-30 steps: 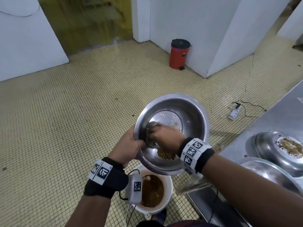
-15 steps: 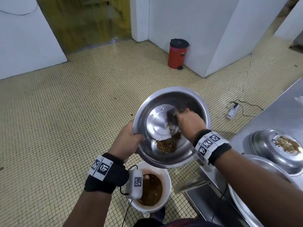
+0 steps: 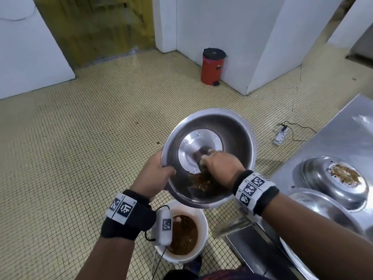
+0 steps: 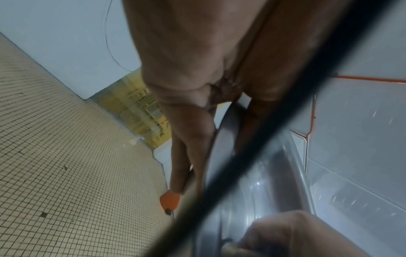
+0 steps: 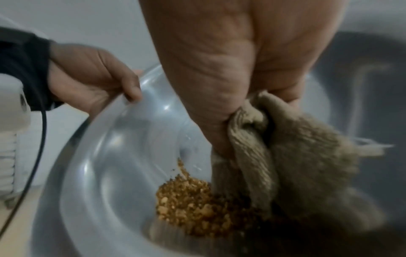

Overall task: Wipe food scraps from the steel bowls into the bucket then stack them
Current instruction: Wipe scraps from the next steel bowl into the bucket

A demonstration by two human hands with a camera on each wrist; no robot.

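Gripping: left hand [image 3: 153,174] clamped on left rim of steel bowl [image 3: 232,126], thumb inside the rim, fingers curled round the outside; same grip seen in right wrist view [image 5: 87,78].
Wiping: right hand [image 3: 220,166] inside the bowl, fingers closed round a beige cloth [image 5: 285,147], cloth bunched against the bowl's flat bottom and near wall.
Bowl pose: held in the air, tilted toward the person, lower edge directly over the bucket [image 3: 202,215], not touching it.
Scraps: brown crumbly food scraps [image 5: 193,205] piled at the low side of the bowl interior, just beside the cloth; upper part of the bottom shiny and wiped.
Bucket: white, on the tiled floor [image 3: 80,158] below the bowl, partly filled with brown slop; partly hidden by left wrist camera.
Counter: steel counter [image 3: 343,126] at right, carrying a second bowl [image 3: 314,178] with scraps in its middle; another bowl [image 3: 323,209] nearer, its rim overlapping the second bowl, contents hidden by right forearm.
Left wrist view: fingers [image 4: 189,156] lying straight along the bowl's outer wall, black cable across the frame, picture blurred.
Background: red pedal bin [image 3: 213,67] with black lid against white wall; white power strip [image 3: 281,136] with black cord on the floor near the counter.
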